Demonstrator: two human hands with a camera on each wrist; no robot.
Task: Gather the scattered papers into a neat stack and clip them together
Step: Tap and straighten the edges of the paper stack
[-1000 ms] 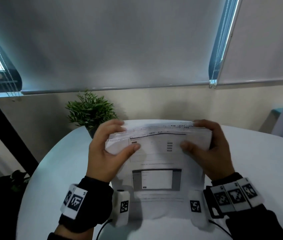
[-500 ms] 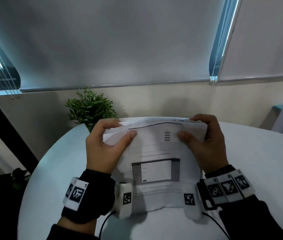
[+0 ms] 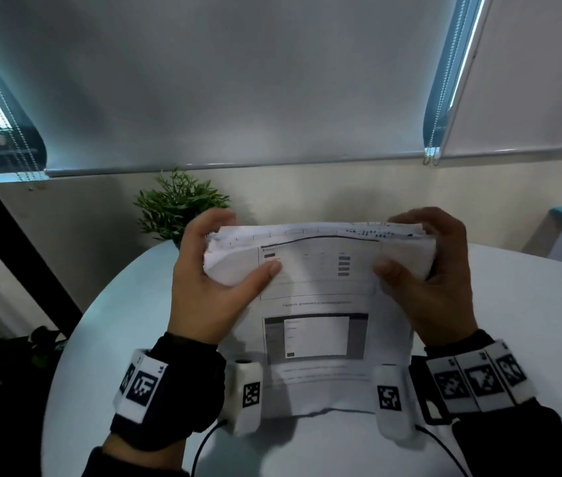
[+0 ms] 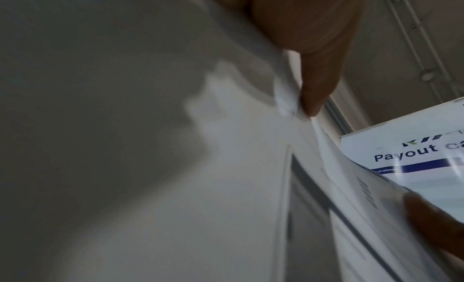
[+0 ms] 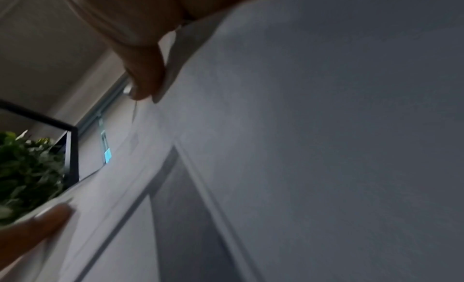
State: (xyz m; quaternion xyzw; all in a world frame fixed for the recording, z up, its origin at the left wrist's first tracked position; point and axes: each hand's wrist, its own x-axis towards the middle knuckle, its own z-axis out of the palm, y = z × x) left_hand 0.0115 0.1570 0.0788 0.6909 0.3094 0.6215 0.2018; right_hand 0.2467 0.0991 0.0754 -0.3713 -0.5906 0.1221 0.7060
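I've got the sheaf of white printed papers (image 3: 314,304) upright at frame centre, its bottom edge on the round white bench (image 3: 530,321), so the sheets can be squared by tapping. My left hand (image 3: 210,287) pinches the upper left corner, thumb in front; my right hand (image 3: 434,284) pinches the upper right likewise. Top edges look uneven. No clip visible. Green potted plant (image 3: 179,204) sits behind.

A round white table (image 3: 513,321) stands before lowered grey blinds (image 3: 238,80) and a potted plant (image 3: 179,204).
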